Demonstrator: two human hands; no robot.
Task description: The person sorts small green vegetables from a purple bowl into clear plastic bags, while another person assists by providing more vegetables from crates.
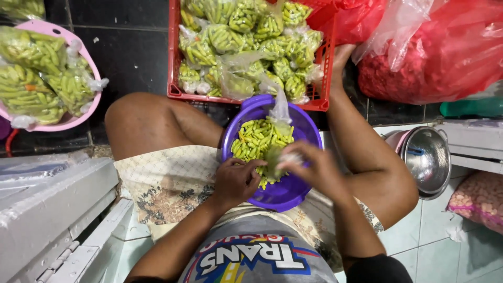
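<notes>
I sit on the floor with the purple plastic bowl [293, 191] wedged between my knees so it stays put, its loose green chillies [257, 139] heaped close under my hands. My left hand [236, 181] and right hand [314, 167] both pinch a small, thin clear bag [277, 157] of chillies over the bowl, its slack neck standing up. Filled, knotted bags lie piled in the red slatted crate [172, 63] just ahead.
</notes>
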